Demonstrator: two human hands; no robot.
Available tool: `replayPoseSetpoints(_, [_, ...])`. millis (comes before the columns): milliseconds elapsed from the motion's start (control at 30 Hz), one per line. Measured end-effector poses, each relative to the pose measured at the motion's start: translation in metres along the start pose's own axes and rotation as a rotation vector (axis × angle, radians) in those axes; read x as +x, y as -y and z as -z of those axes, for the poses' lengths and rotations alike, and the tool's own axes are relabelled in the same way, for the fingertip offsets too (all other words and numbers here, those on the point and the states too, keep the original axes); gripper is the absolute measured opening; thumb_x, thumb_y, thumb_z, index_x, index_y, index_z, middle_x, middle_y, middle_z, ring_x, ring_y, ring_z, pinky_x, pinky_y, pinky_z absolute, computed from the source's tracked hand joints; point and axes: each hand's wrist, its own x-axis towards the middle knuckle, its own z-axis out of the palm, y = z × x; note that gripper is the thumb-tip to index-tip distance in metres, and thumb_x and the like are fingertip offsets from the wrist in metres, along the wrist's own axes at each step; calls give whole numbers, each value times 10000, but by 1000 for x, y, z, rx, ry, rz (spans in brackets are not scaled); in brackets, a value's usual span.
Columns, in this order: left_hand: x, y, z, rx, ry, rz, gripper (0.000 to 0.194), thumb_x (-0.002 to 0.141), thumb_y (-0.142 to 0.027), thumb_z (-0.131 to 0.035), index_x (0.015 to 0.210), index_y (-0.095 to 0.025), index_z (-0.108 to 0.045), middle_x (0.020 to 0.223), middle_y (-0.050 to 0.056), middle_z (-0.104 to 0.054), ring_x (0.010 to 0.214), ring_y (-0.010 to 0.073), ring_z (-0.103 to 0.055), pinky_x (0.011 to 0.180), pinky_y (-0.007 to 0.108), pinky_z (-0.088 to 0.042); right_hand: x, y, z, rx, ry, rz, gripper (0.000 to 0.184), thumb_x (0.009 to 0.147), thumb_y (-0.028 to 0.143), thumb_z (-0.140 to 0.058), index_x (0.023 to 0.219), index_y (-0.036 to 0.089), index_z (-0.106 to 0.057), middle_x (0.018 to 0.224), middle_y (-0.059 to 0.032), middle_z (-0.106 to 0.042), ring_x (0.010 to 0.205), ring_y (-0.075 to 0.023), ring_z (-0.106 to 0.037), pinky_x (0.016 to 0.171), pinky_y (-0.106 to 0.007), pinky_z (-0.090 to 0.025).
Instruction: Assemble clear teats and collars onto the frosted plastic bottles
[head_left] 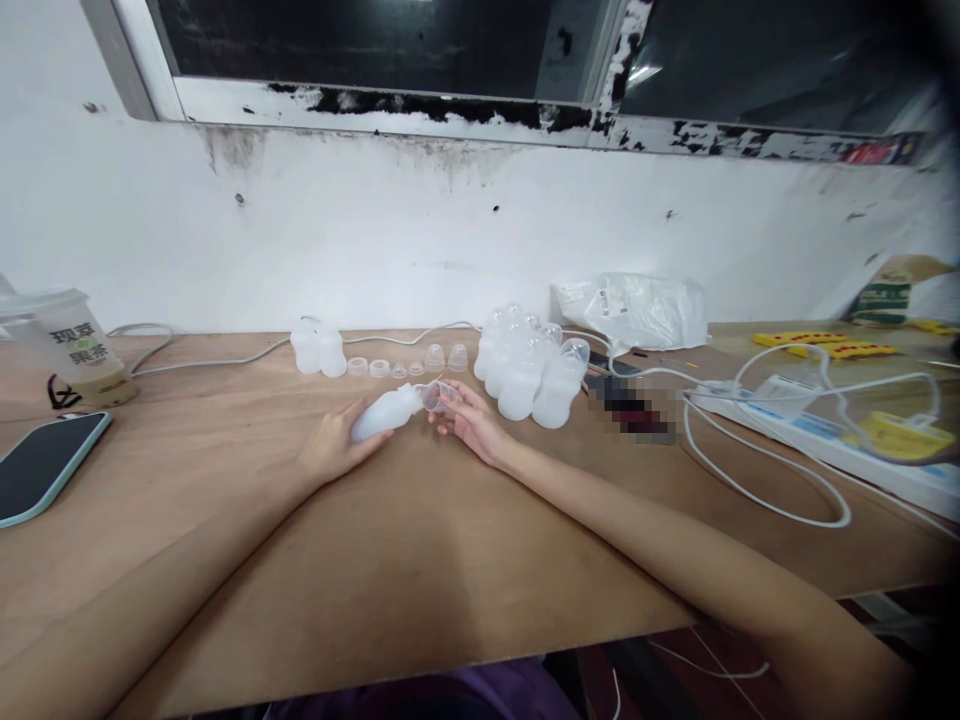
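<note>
My left hand [339, 436] is wrapped round a white baby bottle [384, 413], which lies tilted with its top toward the right. My right hand [472, 420] pinches a clear dome-shaped bottle cap [436, 396] at the bottle's top end; whether the cap touches the neck I cannot tell. Behind them stands a row of small parts: white collar rings [379, 368], clear nipples [408, 369] and clear caps [457, 357]. Two uncapped white bottles [318, 348] stand at the row's left. Several capped bottles [523, 375] are grouped to the right.
A drink cup [82, 350] and a phone [52, 465] are at the left. A white plastic bag [637, 312] lies against the wall. On the right are a power strip [817, 440], looped white cables [757, 515] and yellow pieces [825, 345]. The table's front edge runs near my body.
</note>
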Motion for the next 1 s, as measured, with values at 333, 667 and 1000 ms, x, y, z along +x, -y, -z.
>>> replayPoseSetpoints(333, [-3, -6, 7, 102, 67, -64, 399, 726, -501, -415, 978, -199, -484, 823, 29, -596, 723, 187, -576, 575, 259, -403, -3, -2, 0, -280, 22, 75, 340, 668, 304, -564, 960, 232, -407, 888, -13, -506, 626, -90, -503, 446, -182, -361])
replayPoseSetpoints(667, [-9, -10, 10, 121, 83, -122, 417, 727, -504, -403, 991, -192, -485, 849, 43, -587, 753, 190, -570, 595, 264, -414, -10, 0, 1, -679, 104, 188, 369, 685, 281, -557, 1024, 238, -419, 894, -21, -497, 600, -79, -472, 478, -189, -380])
replayPoseSetpoints(1000, [-12, -23, 14, -147, 197, 16, 402, 701, -477, -465, 992, -204, -516, 835, 13, -621, 714, 175, -581, 614, 265, -430, -14, 3, 0, -730, 208, 199, 337, 711, 301, -534, 1008, 227, -392, 983, -39, -458, 645, -88, -452, 506, -195, -375])
